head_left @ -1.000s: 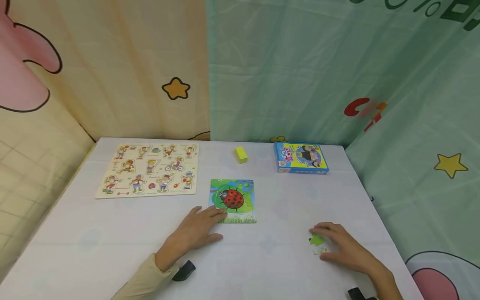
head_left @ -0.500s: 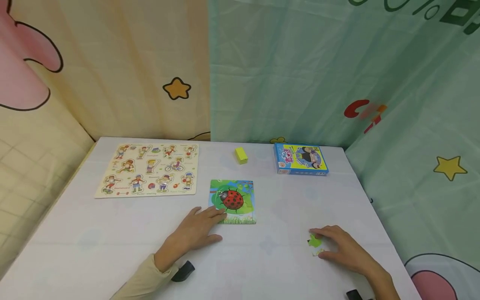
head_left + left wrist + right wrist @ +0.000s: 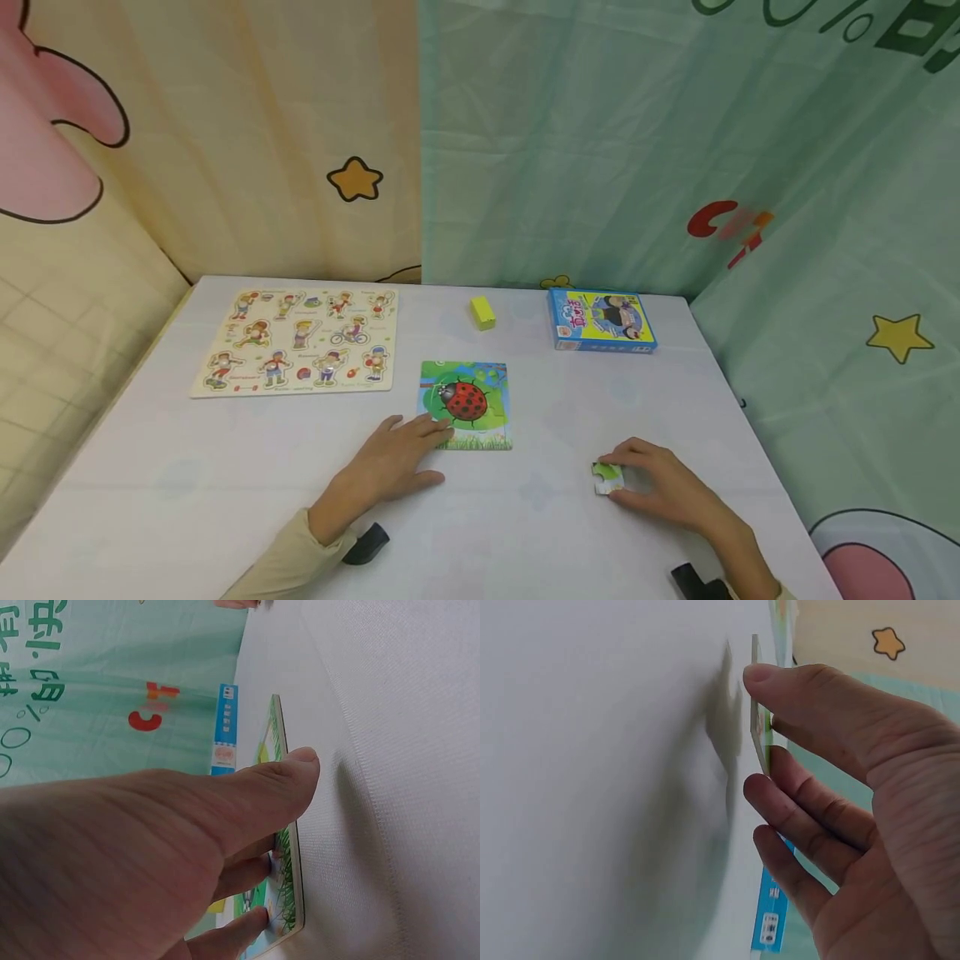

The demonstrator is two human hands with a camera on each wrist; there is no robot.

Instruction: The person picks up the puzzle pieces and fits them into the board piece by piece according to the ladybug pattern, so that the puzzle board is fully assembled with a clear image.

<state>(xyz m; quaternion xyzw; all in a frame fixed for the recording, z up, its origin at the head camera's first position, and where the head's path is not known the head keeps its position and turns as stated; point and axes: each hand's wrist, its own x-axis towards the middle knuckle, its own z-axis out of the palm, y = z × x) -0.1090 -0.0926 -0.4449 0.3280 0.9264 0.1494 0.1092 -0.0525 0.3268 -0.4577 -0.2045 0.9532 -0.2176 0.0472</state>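
A square ladybug puzzle (image 3: 465, 402) lies in the middle of the white table in the head view. My left hand (image 3: 401, 454) rests its outstretched fingertips on the puzzle's lower left corner, covering that corner in the head view. In the left wrist view the left thumb (image 3: 289, 780) sticks out past the puzzle's grassy edge. Off to the right, my right hand (image 3: 663, 483) pinches a small green and white puzzle piece (image 3: 608, 478) between thumb and fingers. The right wrist view shows this piece (image 3: 755, 697) edge-on, raised off the tabletop with its shadow beside it.
A cream board with sport figures (image 3: 296, 342) lies at the back left of the table. Behind the puzzle stands a yellow block (image 3: 482, 312). A blue and yellow box (image 3: 602, 320) is at the back right. Printed curtains (image 3: 555, 150) hang behind the table.
My right hand has moved left and slightly away from me, carrying the puzzle piece, which has turned a little. The left hand and the ladybug puzzle have stayed in place.
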